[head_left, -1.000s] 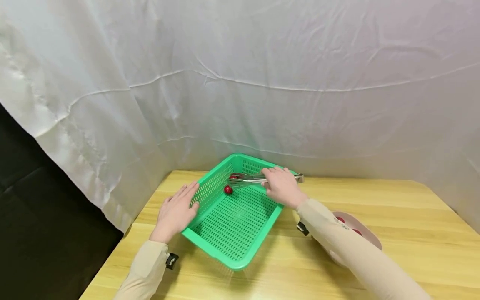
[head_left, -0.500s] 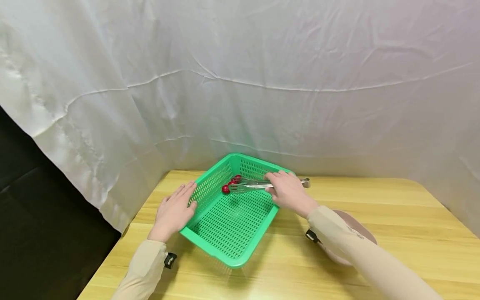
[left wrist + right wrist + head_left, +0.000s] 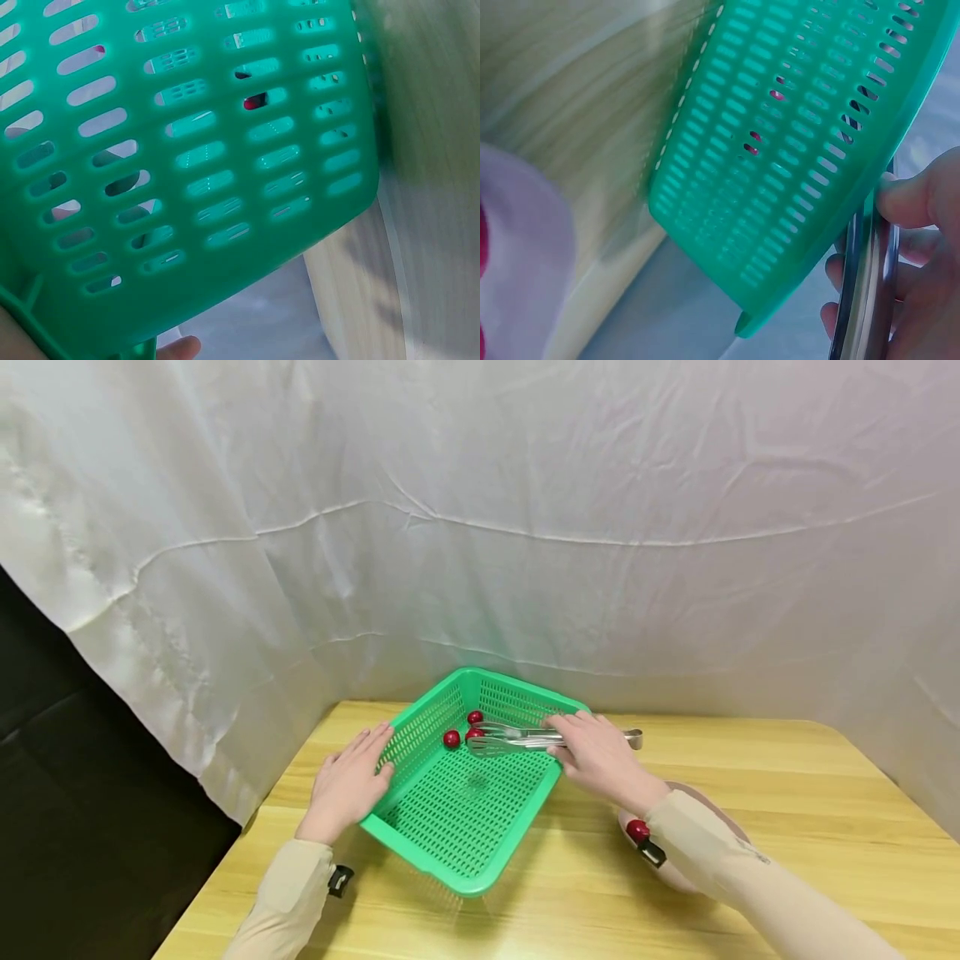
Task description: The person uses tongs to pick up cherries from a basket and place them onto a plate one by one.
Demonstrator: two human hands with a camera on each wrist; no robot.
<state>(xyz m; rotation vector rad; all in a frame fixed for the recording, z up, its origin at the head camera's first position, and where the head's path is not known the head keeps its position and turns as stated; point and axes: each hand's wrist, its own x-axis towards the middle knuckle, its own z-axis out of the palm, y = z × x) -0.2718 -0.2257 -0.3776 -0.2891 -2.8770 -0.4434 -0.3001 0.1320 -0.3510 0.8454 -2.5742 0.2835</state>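
Observation:
My left hand (image 3: 345, 789) rests on the left rim of a green slotted plastic basket (image 3: 465, 881), fingers fairly straight and thumb over the inner side. My right hand (image 3: 600, 756) holds metal tongs (image 3: 525, 742) across the basket's right rim. The tongs' tips reach over the far left part of the basket. Three glossy red balls, like cherries, lie there: one red ball (image 3: 452, 739) near the left wall, another (image 3: 476, 717) farther back, and a third (image 3: 474, 734) by the tips. In the right wrist view, fingers and thumb (image 3: 907, 202) close around the tongs.
A pink plate (image 3: 678, 881) stands right of the basket, partly under my right forearm. A red ball (image 3: 637, 831) shows in it. The table (image 3: 817, 793) is light wood, with a pale curtain (image 3: 600, 610) behind it.
The tongs and right hand have moved right and slightly nearer. A third red ball has come into view at the tips. My left hand and the basket have barely moved.

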